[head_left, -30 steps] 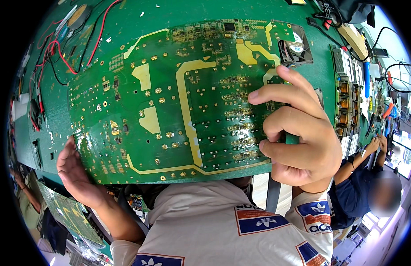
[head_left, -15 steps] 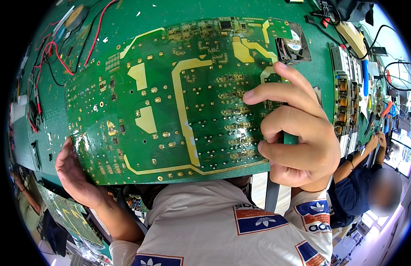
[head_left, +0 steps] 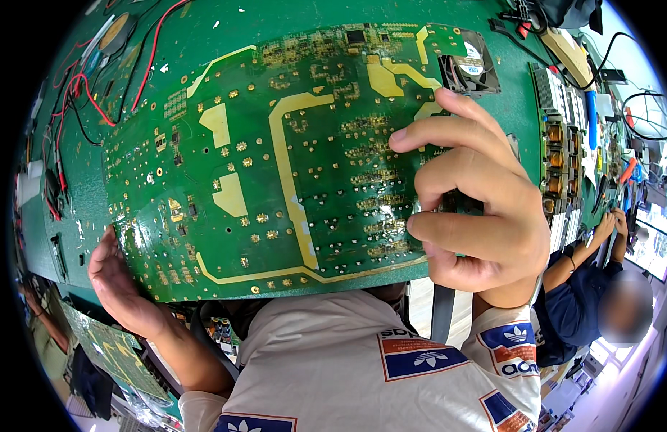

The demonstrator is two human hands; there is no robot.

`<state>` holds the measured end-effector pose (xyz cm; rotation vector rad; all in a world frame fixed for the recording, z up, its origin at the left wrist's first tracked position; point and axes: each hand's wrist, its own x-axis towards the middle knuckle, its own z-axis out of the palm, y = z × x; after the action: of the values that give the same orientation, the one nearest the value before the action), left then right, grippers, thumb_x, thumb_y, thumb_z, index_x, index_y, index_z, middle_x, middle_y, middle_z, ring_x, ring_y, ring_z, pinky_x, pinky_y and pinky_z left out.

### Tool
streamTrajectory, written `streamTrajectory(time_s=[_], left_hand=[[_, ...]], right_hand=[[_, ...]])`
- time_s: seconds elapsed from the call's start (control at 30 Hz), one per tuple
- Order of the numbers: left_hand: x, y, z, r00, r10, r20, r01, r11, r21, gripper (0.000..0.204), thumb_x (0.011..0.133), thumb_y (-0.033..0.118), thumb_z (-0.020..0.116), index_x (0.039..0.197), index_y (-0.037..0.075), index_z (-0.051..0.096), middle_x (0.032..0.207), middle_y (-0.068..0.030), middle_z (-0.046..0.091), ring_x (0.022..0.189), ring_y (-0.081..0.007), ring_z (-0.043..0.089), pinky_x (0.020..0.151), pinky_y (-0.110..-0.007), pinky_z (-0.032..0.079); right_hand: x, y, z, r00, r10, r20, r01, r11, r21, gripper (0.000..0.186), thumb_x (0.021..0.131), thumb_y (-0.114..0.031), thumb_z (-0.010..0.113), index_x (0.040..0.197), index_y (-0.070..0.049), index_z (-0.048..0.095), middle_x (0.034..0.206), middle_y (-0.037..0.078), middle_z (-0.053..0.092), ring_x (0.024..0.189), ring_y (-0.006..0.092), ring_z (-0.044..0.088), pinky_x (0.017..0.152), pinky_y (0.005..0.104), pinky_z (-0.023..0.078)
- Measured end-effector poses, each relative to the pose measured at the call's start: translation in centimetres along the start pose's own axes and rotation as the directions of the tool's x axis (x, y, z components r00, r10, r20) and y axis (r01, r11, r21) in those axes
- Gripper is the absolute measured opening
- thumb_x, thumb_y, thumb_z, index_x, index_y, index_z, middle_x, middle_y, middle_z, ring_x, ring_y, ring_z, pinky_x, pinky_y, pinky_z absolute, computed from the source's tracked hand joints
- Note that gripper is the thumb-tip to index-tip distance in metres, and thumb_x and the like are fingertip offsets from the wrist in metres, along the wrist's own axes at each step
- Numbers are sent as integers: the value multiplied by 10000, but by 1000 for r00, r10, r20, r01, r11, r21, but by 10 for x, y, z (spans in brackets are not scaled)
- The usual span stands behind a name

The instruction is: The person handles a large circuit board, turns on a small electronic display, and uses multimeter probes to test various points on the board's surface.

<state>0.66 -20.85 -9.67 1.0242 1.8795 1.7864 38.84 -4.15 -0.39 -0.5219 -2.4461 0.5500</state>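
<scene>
Printed circuit board (head_left: 265, 169): solder side up, over green workbench (head_left: 290, 13).
Left hand (head_left: 123, 282): fingers loosely curled against board's left edge; hold unclear.
Right hand (head_left: 486, 194): fingers half-bent across board's right side; hold unclear.

The person's left arm (head_left: 197, 353) is bent, the left hand (head_left: 128, 291) low with its fingers (head_left: 103, 255) close together; the right hand (head_left: 484, 201) arches, fingers spread apart and hooked.

A broad green workbench (head_left: 297, 13) spreads out here, pale floor (head_left: 421, 302) showing just past its near edge, while off to the right glows a bright panel (head_left: 649, 252), screen or window I can't tell, amid cool, faintly violet light.
</scene>
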Motion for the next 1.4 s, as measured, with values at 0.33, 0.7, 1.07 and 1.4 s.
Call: streamTrajectory(time_s=[0.33,0.7,1.07,1.4], left_hand=[[-1,3,6,1000,16,-8,-15,1000,22,540,1070,420,301,1247,-42,517,1330,-247,562,1244,-306,529,1102,-430,362],[-2,3,6,999,31,-18,-30,998,52,535,1072,404,288,1247,-46,518,1330,-257,560,1257,-324,525,1122,-445,348],[-2,3,6,1000,23,-2,-23,1000,2,534,1071,398,296,1252,-52,518,1324,-265,560,1273,-338,519,1136,-457,341],[-1,2,6,999,39,-1,-39,999,33,575,1069,436,308,1257,-68,513,1329,-268,559,1273,-342,523,1134,-468,352]], right_hand=[[-1,0,2,1000,-20,1,20,998,52,95,615,-34,616,653,-88,684,778,45,554,967,373,665,1021,628,415],[-1,1,5,1000,-19,21,18,998,68,112,606,-20,618,662,-87,687,773,44,547,977,374,662,1010,637,423],[0,4,0,998,7,55,-11,998,69,134,619,-21,650,718,-87,714,808,51,561,989,367,659,1016,610,427],[-3,23,0,975,135,-174,-157,980,-119,160,695,-24,735,854,-12,726,965,115,634,1065,367,628,999,485,459]])
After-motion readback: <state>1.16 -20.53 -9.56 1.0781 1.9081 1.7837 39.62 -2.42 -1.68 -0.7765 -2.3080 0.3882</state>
